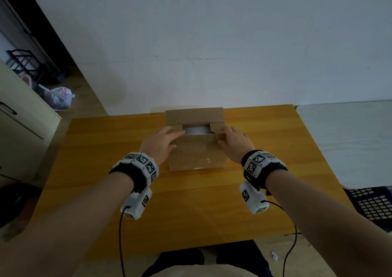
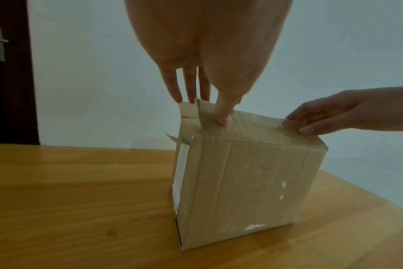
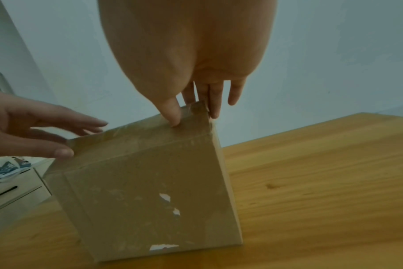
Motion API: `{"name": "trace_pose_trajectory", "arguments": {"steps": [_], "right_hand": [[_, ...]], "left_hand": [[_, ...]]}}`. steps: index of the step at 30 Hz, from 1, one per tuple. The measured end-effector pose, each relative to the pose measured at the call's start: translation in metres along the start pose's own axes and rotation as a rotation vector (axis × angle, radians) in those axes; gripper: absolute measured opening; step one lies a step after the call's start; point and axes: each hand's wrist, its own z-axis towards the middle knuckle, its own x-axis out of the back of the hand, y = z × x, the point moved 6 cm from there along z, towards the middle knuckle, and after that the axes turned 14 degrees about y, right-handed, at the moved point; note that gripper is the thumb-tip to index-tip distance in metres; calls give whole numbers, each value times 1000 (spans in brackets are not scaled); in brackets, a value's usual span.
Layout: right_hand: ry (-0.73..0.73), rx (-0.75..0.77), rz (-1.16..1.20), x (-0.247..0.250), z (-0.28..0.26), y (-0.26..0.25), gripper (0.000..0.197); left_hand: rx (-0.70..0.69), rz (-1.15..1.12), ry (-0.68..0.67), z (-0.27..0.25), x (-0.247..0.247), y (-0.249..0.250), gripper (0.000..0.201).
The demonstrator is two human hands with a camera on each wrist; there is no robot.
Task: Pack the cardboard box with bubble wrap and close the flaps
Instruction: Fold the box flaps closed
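- Cabinet [image 1: 25,126] far left, beside the table; plastic bag [image 1: 60,97] on the floor behind it.
- Left hand [image 1: 162,142] at the box's left top corner: fingers straight and spread, thumb [image 2: 222,114] pressing on the near flap [image 1: 199,139], other fingers over the left side flap. Nothing gripped.
- Box [image 1: 197,155] upright on the wooden table [image 1: 106,160], near its far edge by the wall. Near flap folded down partway, far flap [image 1: 194,115] standing up, side flaps turned in.
- Wrap [image 1: 196,130] pale, seen inside through the gap between the flaps.
- Right hand [image 1: 234,143] at the right top corner: fingers extended, thumb [image 3: 173,112] on the near flap, fingers past the edge. Pressing, not clamped.
- Dark crate [image 1: 373,204] far right, below a pale tabletop.
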Motion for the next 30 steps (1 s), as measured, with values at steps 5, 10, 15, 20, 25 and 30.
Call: {"name": "trace_pose_trajectory", "arguments": {"steps": [5,10,15,20,25,30], "right_hand": [[34,-26,21,-4,5,9,56],[52,25,33,-4,12,4,66],[67,180,-1,4,41,-29,75],[-14,271,-104,-3,69,-47,77],[-34,276,-153,-4,76,-50,68],[133,340,-76,14,65,-55,39]], "left_hand": [[-162,77,-121,-2,-17,13,45],[-142,109,-194,-5,-24,12,46],[-145,137,-195,-5,-25,14,44],[-120,119,-191,-8,-27,14,43],[-126,136,-185,-6,-25,12,44],[-192,228,-146,-7,-20,17,44]]}}
